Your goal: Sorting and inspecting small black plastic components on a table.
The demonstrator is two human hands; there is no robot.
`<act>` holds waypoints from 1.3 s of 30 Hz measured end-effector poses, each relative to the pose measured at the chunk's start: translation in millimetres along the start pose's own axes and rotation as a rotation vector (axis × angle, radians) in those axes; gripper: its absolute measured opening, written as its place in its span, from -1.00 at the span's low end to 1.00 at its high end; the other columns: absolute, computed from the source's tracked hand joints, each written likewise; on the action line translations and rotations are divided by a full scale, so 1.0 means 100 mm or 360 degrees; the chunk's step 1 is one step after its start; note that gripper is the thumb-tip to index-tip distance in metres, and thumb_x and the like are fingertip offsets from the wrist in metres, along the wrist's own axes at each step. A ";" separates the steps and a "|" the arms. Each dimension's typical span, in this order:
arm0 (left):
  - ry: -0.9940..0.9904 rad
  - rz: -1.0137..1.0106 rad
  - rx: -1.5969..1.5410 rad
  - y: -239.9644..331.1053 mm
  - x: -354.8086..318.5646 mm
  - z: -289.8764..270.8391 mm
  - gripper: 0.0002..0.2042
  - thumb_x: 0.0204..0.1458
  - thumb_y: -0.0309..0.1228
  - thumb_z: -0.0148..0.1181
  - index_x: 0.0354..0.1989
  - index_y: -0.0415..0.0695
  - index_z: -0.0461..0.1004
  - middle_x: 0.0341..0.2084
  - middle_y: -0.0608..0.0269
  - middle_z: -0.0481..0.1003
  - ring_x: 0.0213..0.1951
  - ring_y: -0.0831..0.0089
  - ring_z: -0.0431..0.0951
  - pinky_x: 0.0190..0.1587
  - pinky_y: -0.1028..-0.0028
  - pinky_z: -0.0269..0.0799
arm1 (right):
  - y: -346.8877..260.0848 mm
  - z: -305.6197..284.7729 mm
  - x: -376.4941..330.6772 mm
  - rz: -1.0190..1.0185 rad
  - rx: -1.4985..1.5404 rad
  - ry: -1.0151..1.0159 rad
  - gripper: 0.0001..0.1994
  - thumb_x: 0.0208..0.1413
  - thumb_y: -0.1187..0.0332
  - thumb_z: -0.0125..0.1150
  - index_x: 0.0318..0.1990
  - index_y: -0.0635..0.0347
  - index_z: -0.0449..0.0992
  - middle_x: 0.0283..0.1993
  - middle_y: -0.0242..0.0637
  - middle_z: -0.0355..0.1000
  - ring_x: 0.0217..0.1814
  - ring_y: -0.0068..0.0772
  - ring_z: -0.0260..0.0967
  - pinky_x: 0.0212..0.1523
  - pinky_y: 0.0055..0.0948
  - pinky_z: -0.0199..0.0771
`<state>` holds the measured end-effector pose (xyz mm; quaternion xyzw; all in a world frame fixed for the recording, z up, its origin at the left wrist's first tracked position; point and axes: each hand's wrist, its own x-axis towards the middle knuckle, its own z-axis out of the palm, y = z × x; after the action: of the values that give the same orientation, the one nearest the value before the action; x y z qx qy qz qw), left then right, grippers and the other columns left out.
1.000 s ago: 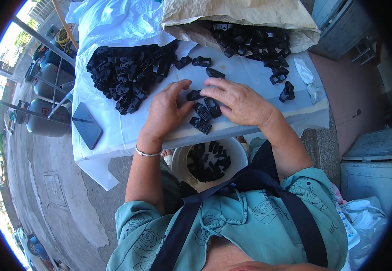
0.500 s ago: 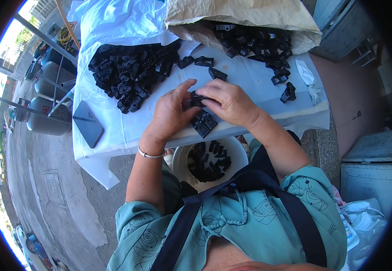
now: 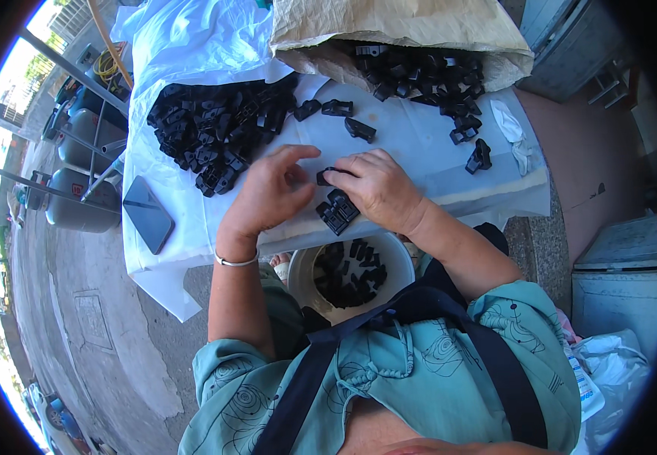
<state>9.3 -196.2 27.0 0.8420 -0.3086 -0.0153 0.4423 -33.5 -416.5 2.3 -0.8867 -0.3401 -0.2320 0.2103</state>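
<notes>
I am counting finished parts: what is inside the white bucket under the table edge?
The white bucket holds loose small black plastic parts. The table edge and the person's right forearm cover its far rim; its bottom is hidden beneath the parts.

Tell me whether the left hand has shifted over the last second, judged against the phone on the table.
Yes, slightly. The left hand has opened and slid back toward the table's near edge, staying to the right of the dark phone; its fingers now spread beside the small black part.

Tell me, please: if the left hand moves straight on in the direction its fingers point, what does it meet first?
Probably the small black part pinched by the right hand; the left hand points right at it, though depth is unclear.
</notes>
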 end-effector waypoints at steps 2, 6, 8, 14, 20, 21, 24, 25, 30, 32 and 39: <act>0.0135 0.0004 0.0152 0.09 0.14 0.00 -0.60 -0.05 -0.60 0.20 0.04 -0.12 0.48 -0.09 0.06 0.52 -0.34 0.38 0.59 -0.29 0.44 0.52 | 0.03 -0.01 0.01 0.0000 0.0139 -0.0001 -0.77 0.04 0.42 0.27 -0.10 0.08 0.58 -0.12 -0.27 0.48 -0.07 -0.23 0.45 -0.02 -0.26 0.39; 0.0507 0.0304 0.0930 -0.16 0.61 0.22 -0.70 0.00 -0.46 0.22 -0.03 -0.10 0.52 -0.12 0.01 0.52 -0.31 0.20 0.60 -0.27 0.29 0.54 | 0.10 -0.14 0.13 0.0075 0.0173 -0.0011 -0.75 0.02 0.37 0.30 -0.10 0.10 0.57 -0.13 -0.25 0.48 -0.06 -0.21 0.45 -0.02 -0.24 0.40; 0.0258 -0.0139 0.1282 -0.10 0.79 0.23 -0.76 0.03 -0.34 0.23 -0.12 -0.08 0.53 -0.19 -0.03 0.52 -0.28 0.04 0.58 -0.23 0.18 0.52 | 0.20 -0.17 0.22 0.0427 -0.0201 0.0306 -0.73 0.02 0.34 0.31 -0.09 0.12 0.56 -0.15 -0.20 0.49 -0.09 -0.15 0.46 -0.05 -0.23 0.44; 0.0206 -0.0169 0.0929 0.09 0.39 0.31 -0.72 0.00 -0.29 0.26 -0.20 -0.20 0.49 -0.41 -0.09 0.51 -0.32 0.03 0.59 -0.26 0.19 0.52 | 0.47 -0.14 0.13 0.0851 0.0055 0.0119 -0.79 0.10 0.36 0.22 -0.13 0.21 0.57 -0.17 -0.10 0.48 -0.15 -0.01 0.47 -0.14 -0.22 0.50; 0.0118 -0.0121 0.0388 0.12 0.16 0.03 -0.69 0.05 -0.49 0.15 0.01 -0.17 0.50 -0.26 -0.08 0.53 -0.26 0.07 0.56 -0.16 0.28 0.48 | 0.45 -0.25 0.05 0.0801 -0.0078 0.0032 -0.73 0.09 0.34 0.23 -0.06 0.21 0.54 -0.12 -0.11 0.45 -0.13 -0.02 0.47 -0.12 -0.19 0.50; -0.0004 -0.0041 0.0389 0.10 0.15 -0.03 -0.68 0.07 -0.58 0.09 0.03 -0.15 0.50 -0.19 -0.04 0.52 -0.22 0.17 0.56 -0.14 0.34 0.47 | 0.42 -0.24 0.06 0.0748 -0.0110 -0.0029 -0.71 0.08 0.35 0.24 -0.03 0.19 0.52 -0.11 -0.11 0.45 -0.13 -0.01 0.47 -0.12 -0.18 0.50; -0.0165 0.0149 0.0371 0.08 0.13 -0.05 -0.58 -0.06 -0.70 0.07 0.01 -0.09 0.52 0.01 -0.01 0.47 -0.10 0.13 0.55 -0.08 0.35 0.47 | 0.39 -0.15 0.07 0.0564 0.0062 -0.0091 -0.66 0.03 0.36 0.27 0.00 0.18 0.49 -0.12 -0.11 0.44 -0.12 0.00 0.46 -0.10 -0.17 0.50; -0.0215 0.0357 0.0423 0.06 0.11 -0.05 -0.56 -0.10 -0.71 0.11 0.01 -0.09 0.52 0.03 0.01 0.46 -0.08 0.11 0.55 -0.07 0.34 0.47 | 0.35 -0.16 0.08 0.0559 0.0066 -0.0092 -0.66 0.03 0.36 0.27 0.00 0.18 0.49 -0.12 -0.11 0.44 -0.12 0.00 0.46 -0.10 -0.17 0.50; -0.0114 0.0462 0.0533 0.05 0.03 0.02 -0.59 -0.18 -0.62 0.26 -0.06 -0.09 0.54 -0.04 0.09 0.51 -0.09 0.10 0.55 -0.06 0.32 0.48 | 0.19 -0.31 0.07 0.0310 0.0333 -0.0533 -0.67 -0.01 0.38 0.28 -0.04 0.20 0.50 -0.15 -0.13 0.44 -0.15 -0.04 0.47 -0.13 -0.23 0.51; -0.0061 0.0367 0.0485 0.06 -0.03 0.10 -0.63 -0.19 -0.58 0.31 -0.11 -0.08 0.55 -0.07 0.11 0.53 -0.12 0.10 0.55 -0.07 0.30 0.49 | 0.20 -0.44 0.09 0.0359 0.0426 -0.0572 -0.67 -0.01 0.42 0.28 -0.04 0.20 0.51 -0.15 -0.13 0.44 -0.15 -0.06 0.47 -0.12 -0.24 0.51; 0.0207 -0.0044 0.0129 0.03 -0.07 0.29 -0.53 -0.21 -0.50 0.40 -0.02 -0.12 0.49 -0.36 0.17 0.58 -0.30 0.23 0.58 -0.17 0.32 0.52 | 0.07 -0.04 0.17 0.0050 0.0582 0.0125 -0.69 -0.05 0.58 0.29 -0.08 0.17 0.57 -0.12 -0.18 0.49 -0.12 -0.13 0.46 -0.09 -0.25 0.50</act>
<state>-6.8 -215.0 10.0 0.8626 -0.2679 0.0459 0.4266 -18.6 -414.8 13.6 -0.8291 -0.3544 -0.1976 0.3847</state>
